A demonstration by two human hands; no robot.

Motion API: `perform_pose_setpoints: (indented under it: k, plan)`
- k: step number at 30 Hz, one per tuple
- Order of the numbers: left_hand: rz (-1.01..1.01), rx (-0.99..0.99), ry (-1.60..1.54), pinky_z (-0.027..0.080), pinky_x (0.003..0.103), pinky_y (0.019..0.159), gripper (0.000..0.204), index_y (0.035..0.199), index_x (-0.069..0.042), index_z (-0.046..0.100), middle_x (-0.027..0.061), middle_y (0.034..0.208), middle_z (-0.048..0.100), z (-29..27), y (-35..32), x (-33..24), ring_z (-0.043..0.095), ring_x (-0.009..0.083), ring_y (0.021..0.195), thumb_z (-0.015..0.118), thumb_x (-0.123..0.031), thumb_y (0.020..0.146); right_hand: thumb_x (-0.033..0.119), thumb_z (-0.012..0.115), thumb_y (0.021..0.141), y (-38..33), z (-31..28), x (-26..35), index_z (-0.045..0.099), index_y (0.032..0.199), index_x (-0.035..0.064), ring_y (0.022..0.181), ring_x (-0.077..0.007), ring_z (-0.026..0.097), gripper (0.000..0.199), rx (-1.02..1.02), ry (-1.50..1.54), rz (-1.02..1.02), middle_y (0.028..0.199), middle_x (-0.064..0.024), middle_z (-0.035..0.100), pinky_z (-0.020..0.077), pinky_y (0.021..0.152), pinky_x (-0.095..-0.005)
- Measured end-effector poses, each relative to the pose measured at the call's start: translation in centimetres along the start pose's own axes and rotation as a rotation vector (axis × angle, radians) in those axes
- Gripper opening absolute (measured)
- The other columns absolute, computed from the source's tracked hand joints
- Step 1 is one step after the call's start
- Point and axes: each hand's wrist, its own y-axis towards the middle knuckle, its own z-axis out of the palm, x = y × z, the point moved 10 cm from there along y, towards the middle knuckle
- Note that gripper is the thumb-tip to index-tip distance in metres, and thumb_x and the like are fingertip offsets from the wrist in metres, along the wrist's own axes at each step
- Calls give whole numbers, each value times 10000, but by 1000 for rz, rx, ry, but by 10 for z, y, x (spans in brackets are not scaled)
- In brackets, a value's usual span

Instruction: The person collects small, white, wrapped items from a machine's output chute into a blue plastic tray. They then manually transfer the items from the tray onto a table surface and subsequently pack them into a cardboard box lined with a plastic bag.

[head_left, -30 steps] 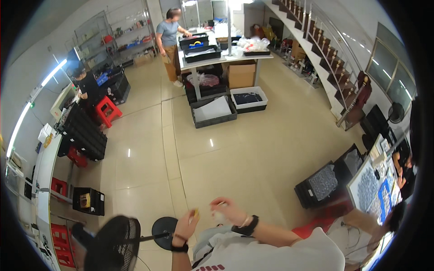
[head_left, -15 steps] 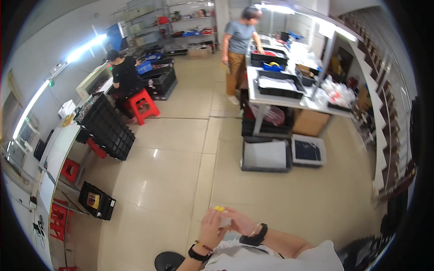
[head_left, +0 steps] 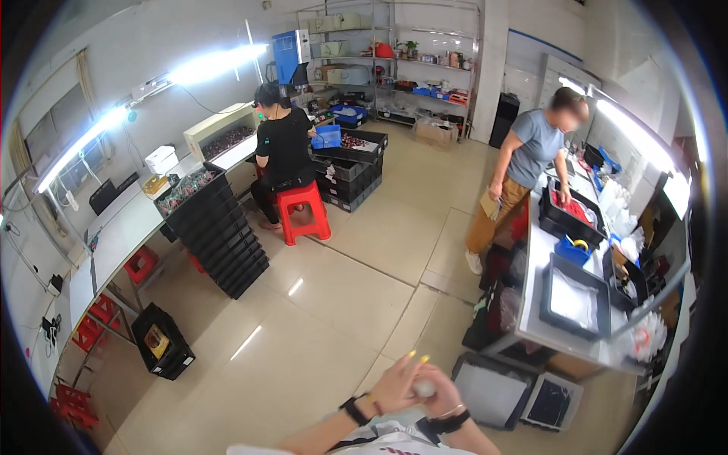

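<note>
In front of my body my two hands meet around a small whitish, rounded thing (head_left: 423,388), mostly covered by fingers, so its kind cannot be made out. My left hand (head_left: 390,387) reaches over it from the left, fingers pressed close together. From the right, my right hand (head_left: 445,394) curls around the same thing. Bright yellow spots show at the upper fingertips; whether they are nails or part of something held is unclear. A dark band circles each of my wrists.
A person on a red stool (head_left: 302,208) works at the left bench (head_left: 114,239), beside stacked black crates (head_left: 220,235). Another person stands at the right table (head_left: 523,322), a hand in a black bin (head_left: 547,216). Trays (head_left: 489,394) lie on the floor near my right hand.
My view has turned to the left and tilted up, so the room appears shifted right. My hands stay together around the whitish thing, now further right in the picture.
</note>
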Motion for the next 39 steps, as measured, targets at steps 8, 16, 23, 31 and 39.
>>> perform_pose_setpoints:
  k: [8,16,23,31,39]
  plan:
    - [331,373,149,381,445,890,699,1312,-116,298,214,1312,301,11,284,95,424,369,1123,619,-336,732,174,538,844,161,-140,220,579,830,68,712,-130,610,115,-290,592,-502,775,-32,620,541,618,-268]
    - [-395,479,68,426,414,869,520,1204,-145,467,131,1163,511,-47,405,330,501,309,1060,512,-455,789,138,555,815,429,-86,397,561,813,95,679,-141,569,44,-297,386,-347,765,-17,604,461,595,-292]
    - [-794,566,209,419,400,870,485,1152,-140,528,158,1084,556,-87,475,526,514,333,1025,477,-482,812,138,551,791,662,81,501,546,827,86,741,-178,567,63,213,252,-68,821,-60,571,470,631,-333]
    - [-617,505,144,425,412,857,505,1159,-107,519,222,1068,550,-129,783,677,520,359,1007,494,-458,797,179,538,822,867,48,633,541,830,86,780,-171,562,94,-143,535,-170,812,-38,560,471,657,-308]
    - [-256,450,323,430,439,829,423,1110,-107,548,156,1061,578,-176,1121,761,549,327,972,518,-392,798,60,479,699,966,3,911,526,994,67,1059,-271,483,300,-268,472,-796,973,-94,545,390,919,-448]
